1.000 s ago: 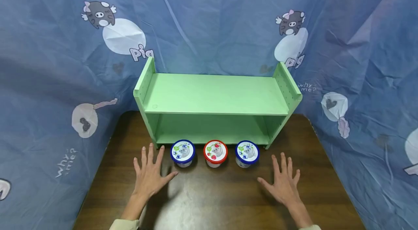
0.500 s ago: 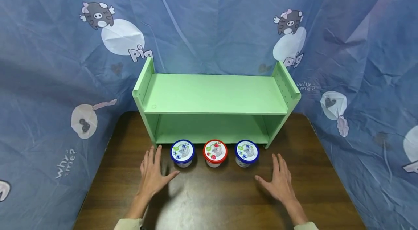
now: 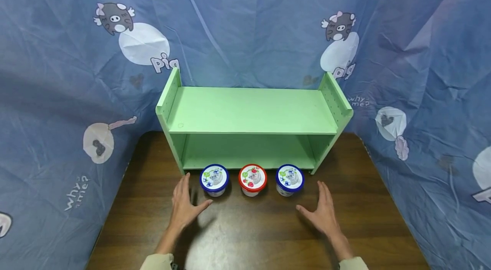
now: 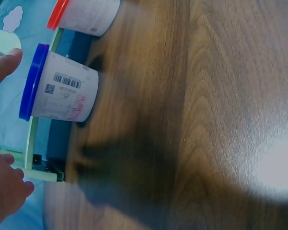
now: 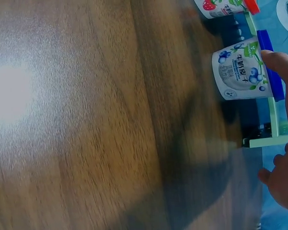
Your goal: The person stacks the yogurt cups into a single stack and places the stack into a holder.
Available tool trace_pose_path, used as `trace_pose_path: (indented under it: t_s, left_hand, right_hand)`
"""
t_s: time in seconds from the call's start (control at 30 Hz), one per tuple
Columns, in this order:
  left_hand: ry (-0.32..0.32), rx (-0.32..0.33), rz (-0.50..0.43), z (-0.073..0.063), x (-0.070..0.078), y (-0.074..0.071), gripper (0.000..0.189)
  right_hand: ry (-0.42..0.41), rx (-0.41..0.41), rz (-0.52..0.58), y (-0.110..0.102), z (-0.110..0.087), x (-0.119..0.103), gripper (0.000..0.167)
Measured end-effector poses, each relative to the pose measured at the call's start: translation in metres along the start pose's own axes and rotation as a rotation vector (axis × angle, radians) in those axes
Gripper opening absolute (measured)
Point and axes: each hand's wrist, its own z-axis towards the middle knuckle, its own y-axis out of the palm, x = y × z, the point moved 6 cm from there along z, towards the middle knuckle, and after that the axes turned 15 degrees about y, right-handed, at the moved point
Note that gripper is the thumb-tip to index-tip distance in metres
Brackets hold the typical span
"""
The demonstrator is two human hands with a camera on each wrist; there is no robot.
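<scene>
Three lidded yogurt cups stand upright in a row on the table. The left yogurt cup (image 3: 214, 178) has a blue rim and blueberry pictures, the middle cup (image 3: 252, 178) a red rim and red berries, and the right cup (image 3: 290, 179) a blue rim again. My left hand (image 3: 185, 207) is left of the left cup, thumb spread from the fingers, holding nothing. On the other side my right hand (image 3: 322, 212) is just right of and nearer than the right cup, thumb apart, also holding nothing. The left wrist view shows the barcode side of the left cup (image 4: 66, 87).
A light green two-tier shelf (image 3: 253, 110) stands right behind the cups. Both hands are over a brown wooden table (image 3: 249, 236). Blue cloth (image 3: 245, 18) printed with pigs hangs behind and along both sides.
Both hands have moved slightly inward toward the cups. Their spread fingers have drawn closer together, the thumbs still apart. Cups and shelf have stayed in place.
</scene>
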Motion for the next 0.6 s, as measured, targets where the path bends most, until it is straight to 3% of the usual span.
trace_pose_path:
  t_s: [0.3, 0.6]
  left_hand:
    - [-0.021, 0.056, -0.067, 0.0, -0.005, 0.012, 0.115]
    - [-0.114, 0.034, -0.131, -0.003, -0.013, 0.025, 0.116]
  right_hand:
    - [0.11, -0.063, 0.048, 0.012, 0.004, 0.005, 0.115]
    - [0.201, -0.091, 0.093, 0.024, 0.006, 0.012, 0.115]
